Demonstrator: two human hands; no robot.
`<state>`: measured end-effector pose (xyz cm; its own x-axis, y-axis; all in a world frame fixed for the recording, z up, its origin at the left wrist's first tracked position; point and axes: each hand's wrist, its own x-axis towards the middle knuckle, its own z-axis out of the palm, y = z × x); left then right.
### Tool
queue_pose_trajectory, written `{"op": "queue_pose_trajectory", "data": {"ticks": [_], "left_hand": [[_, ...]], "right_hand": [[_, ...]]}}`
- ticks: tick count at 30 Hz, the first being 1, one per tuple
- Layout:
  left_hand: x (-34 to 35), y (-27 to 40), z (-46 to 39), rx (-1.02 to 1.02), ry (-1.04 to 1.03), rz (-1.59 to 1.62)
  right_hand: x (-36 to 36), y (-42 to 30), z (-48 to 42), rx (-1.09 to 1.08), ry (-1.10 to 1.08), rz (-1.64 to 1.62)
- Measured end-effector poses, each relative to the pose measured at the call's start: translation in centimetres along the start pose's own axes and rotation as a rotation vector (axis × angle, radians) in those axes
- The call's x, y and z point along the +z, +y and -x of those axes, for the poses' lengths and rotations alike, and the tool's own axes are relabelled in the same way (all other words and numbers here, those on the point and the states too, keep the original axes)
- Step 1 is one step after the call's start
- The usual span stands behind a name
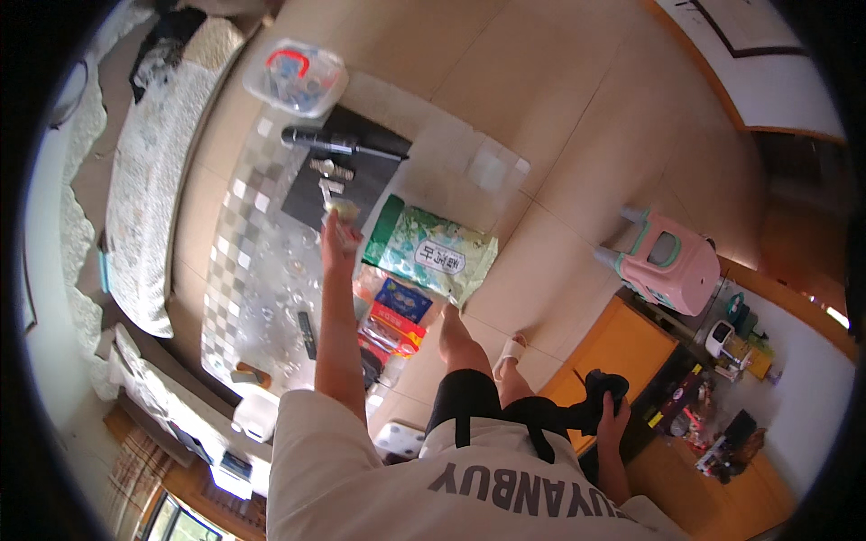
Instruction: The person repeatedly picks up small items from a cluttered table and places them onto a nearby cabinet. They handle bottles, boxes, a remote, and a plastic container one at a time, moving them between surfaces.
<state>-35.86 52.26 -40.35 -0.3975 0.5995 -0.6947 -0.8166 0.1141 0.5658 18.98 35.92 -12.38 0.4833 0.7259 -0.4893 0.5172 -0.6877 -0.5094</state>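
Note:
Over the low table, my left hand (337, 247) holds a small pale yellow and pink object (344, 215), too blurred to name. A black mat (308, 203) lies just beyond it. On the mat rest a wristwatch (331, 169), a small silver metal piece (331, 188) and a long black tool with a thin metal shaft (338, 144). To the right of this hand lies a green and white pouch (433, 253) bearing writing. Down at my right side, my right hand (612, 419) grips a black handheld device (601, 392) whose exact kind is unclear.
The table's checkered cover (220, 277) also carries a remote control (306, 335), a blue packet (404, 299) and a red packet (392, 329). A plastic tub (304, 101) with a red handle stands behind. Right of me are a pink wheeled toy (683, 270) and an orange cabinet (622, 345). A covered sofa (149, 182) lines the left.

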Motion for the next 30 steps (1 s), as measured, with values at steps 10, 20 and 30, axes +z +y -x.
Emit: {"op": "queue_pose_trajectory", "data": {"ticks": [10,20,30], "left_hand": [[24.5,-5.0,36.5,-0.309,-0.865,-0.342],[28.3,-21.4,64.1,-0.214,-1.476,-0.819],[26.3,-34.3,80.1,-0.210,-2.003,-0.955]], "right_hand": [[-8.7,-7.5,6.5,-0.350,0.075,-0.592],[-26.2,5.5,13.4,-0.634,0.538,-0.410],[-32.6,22.1,22.7,-0.400,0.884,-0.588]]}}
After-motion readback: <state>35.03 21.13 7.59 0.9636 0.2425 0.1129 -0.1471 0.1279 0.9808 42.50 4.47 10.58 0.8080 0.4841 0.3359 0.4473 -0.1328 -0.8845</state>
